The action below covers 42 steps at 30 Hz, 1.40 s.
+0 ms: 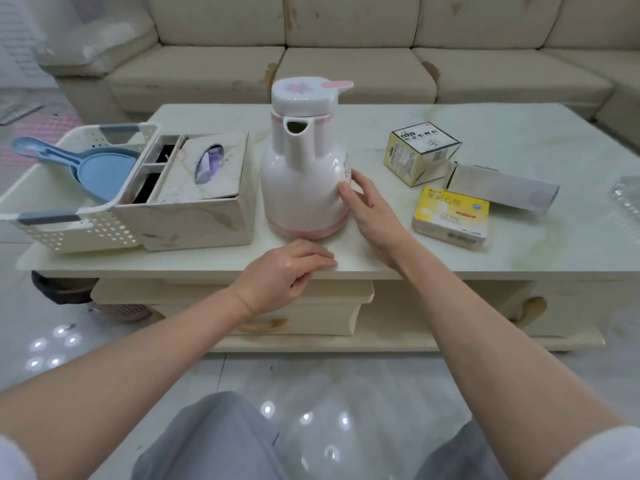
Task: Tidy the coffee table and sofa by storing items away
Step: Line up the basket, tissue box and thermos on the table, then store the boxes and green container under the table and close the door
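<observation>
A white and pink thermos jug (304,161) stands upright near the front middle of the coffee table (519,244). The right hand (372,213) lies flat against the jug's right side, fingers straight. The left hand (287,271) rests relaxed on the table edge just in front of the jug. Left of the jug sit a tissue box organizer (197,192) and a perforated basket (79,216); to its right lie three medicine boxes (452,216).

Home living room: sofa (346,46), coffee table (519,258)
</observation>
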Available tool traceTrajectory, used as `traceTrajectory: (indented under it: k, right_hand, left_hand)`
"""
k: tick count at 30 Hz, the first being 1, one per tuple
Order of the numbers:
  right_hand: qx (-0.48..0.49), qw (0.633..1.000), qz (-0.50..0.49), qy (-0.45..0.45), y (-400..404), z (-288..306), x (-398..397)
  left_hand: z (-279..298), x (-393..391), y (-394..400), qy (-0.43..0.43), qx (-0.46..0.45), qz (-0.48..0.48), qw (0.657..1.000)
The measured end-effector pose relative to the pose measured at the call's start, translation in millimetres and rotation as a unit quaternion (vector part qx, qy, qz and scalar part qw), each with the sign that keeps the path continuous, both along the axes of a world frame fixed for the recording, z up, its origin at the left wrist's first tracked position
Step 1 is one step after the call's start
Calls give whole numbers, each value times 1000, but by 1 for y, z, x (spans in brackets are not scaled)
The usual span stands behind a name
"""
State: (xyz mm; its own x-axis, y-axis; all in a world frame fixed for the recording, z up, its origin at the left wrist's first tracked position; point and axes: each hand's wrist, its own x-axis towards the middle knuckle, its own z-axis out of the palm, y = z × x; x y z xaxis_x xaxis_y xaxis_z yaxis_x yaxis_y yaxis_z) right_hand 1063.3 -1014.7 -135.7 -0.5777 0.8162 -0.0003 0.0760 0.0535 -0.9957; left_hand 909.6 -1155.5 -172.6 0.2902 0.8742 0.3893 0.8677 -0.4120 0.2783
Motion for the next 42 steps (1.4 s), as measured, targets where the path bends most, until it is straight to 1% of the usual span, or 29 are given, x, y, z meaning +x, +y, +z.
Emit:
traceTrajectory:
  k: [3,6,8,9,10,11,12,13,14,15,16,17,19,21,22,24,25,26,27,28,29,30,31,33,35,37,39,42]
  right_hand:
    - [-9,999,41,-4,4,2,3]
    - [-5,996,77,-41,3,9,4]
    - [1,997,60,-55,-3,12,10]
    - [28,998,28,-54,-7,13,17]
    - [79,995,-30,-51,-11,13,28]
    - [145,983,-105,-50,-12,13,46]
    - [209,958,-185,-66,-9,13,68]
    - [260,926,-252,-106,0,12,92]
    - [273,897,-301,-173,11,11,115]
    - [244,874,-333,-256,20,8,133]
    - [190,859,-346,-327,26,5,143]
    - [149,846,-346,-378,33,3,145]
    - [137,836,-328,-417,39,0,131]
    - [152,847,-300,-411,38,0,112]
    - [156,859,-278,-401,36,1,107]
    - [178,880,-234,-374,32,5,106]
    - [206,881,-230,-358,33,8,113]
    - [250,869,-249,-346,39,13,123]
    - [294,849,-278,-339,51,19,133]
    - [315,833,-295,-345,67,25,147]
    - [311,826,-283,-375,86,31,161]
    - [284,826,-241,-423,104,34,176]
    - [251,827,-179,-470,120,36,187]
    - [205,833,-71,-509,137,41,206]
    - [191,839,-22,-509,137,45,211]
    - [191,852,-10,-487,127,43,211]
    - [194,862,-34,-467,103,34,215]
    - [211,857,-60,-466,54,26,236]
  left_hand:
    - [2,5,-2,14,-8,-3,1000]
    - [5,26,13,49,-44,-15,998]
    - [12,51,33,56,-66,-22,996]
    - [16,62,44,55,-69,-20,996]
    - [18,70,54,54,-64,-19,996]
    - [19,75,62,54,-58,-19,997]
    - [18,76,67,53,-51,-22,997]
    - [17,77,73,52,-43,-28,997]
    - [13,75,80,50,-41,-34,997]
    - [10,75,82,49,-43,-36,997]
    - [7,74,83,42,-51,-31,997]
    - [6,75,83,32,-58,-19,998]
    - [4,76,83,9,-74,6,997]
    - [8,78,84,-36,-105,38,993]
    - [10,82,85,-74,-123,65,988]
    - [17,93,90,-179,-141,133,965]
    - [18,99,94,-219,-138,158,953]
    - [18,104,97,-226,-127,178,949]
    - [18,107,99,-197,-116,193,954]
    - [16,109,100,-158,-114,205,959]
    - [16,110,100,-125,-120,209,962]
    - [15,109,100,-106,-130,210,963]
    - [15,108,100,-99,-137,208,963]
    - [14,106,103,-98,-148,191,965]
    - [16,102,105,-106,-143,178,968]
    - [18,99,105,-128,-124,175,968]
    - [22,99,102,-137,-128,169,968]
    - [29,111,84,-99,-162,119,975]
